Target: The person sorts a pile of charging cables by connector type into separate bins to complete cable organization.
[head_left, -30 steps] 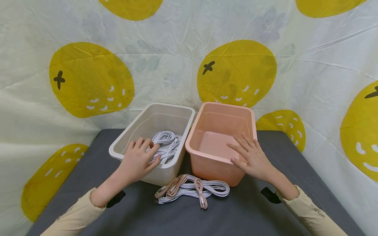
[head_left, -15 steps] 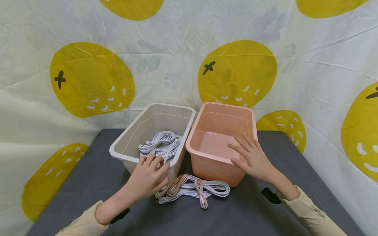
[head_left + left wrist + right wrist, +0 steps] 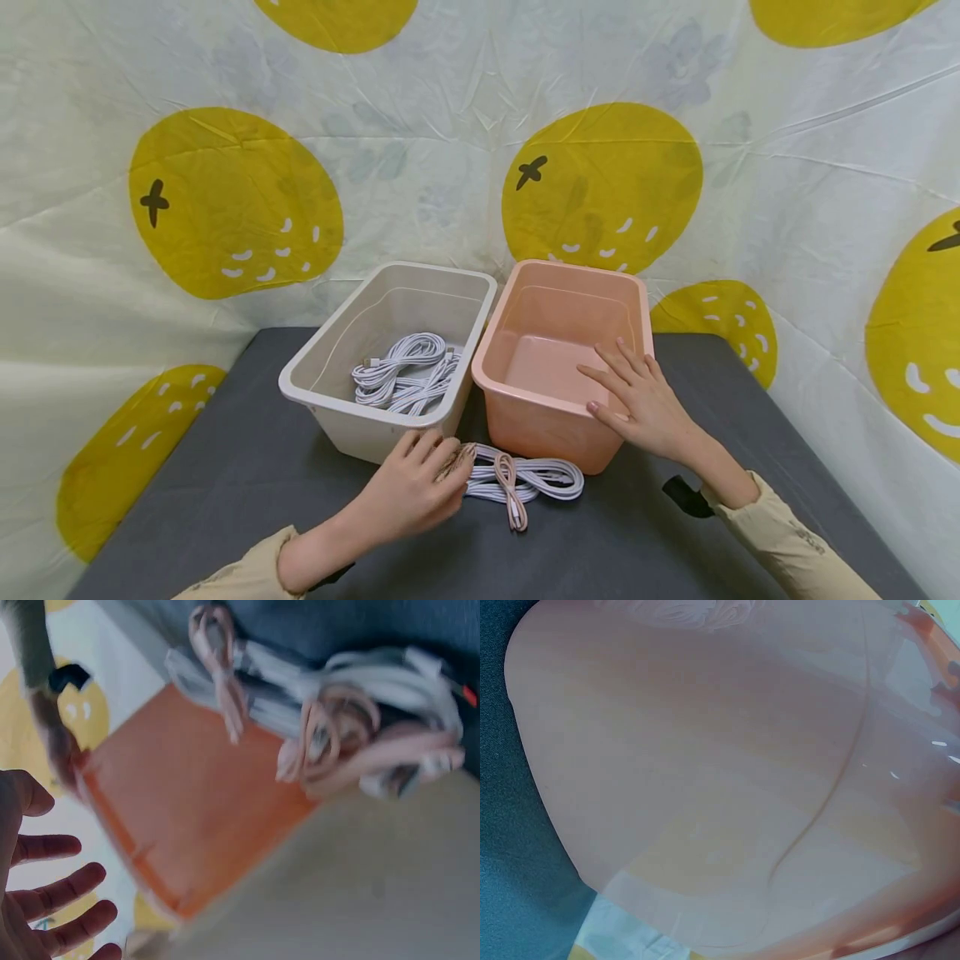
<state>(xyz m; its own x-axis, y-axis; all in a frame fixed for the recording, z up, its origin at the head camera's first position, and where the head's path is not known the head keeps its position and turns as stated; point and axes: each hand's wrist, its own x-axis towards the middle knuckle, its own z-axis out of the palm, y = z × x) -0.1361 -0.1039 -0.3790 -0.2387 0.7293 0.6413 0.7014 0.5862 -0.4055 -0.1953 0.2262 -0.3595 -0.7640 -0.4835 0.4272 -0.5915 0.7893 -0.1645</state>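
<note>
My left hand (image 3: 412,493) is low over the left end of a pile of bundled charging cables, its fingers loosely bent and partly hiding a peach cable (image 3: 462,457). In the left wrist view its spread fingers (image 3: 64,889) stand apart from the peach coil (image 3: 337,724) and white cable (image 3: 401,686). Another peach cable (image 3: 507,477) lies tied across a coiled white cable (image 3: 558,478). My right hand (image 3: 641,407) rests with spread, straight fingers over the near right rim of the pink bin (image 3: 555,421); the right wrist view is mostly filled by that bin's wall (image 3: 705,750).
A cream bin (image 3: 352,425) stands close to the left of the pink one and holds several white cables (image 3: 412,367). Both bins sit on a dark grey tabletop (image 3: 570,558). A patterned cloth (image 3: 420,183) hangs behind and on both sides.
My left hand has come out from over the cream bin, moving down and right to the cable pile, and the cables in that bin now show fully. My right hand has stayed put.
</note>
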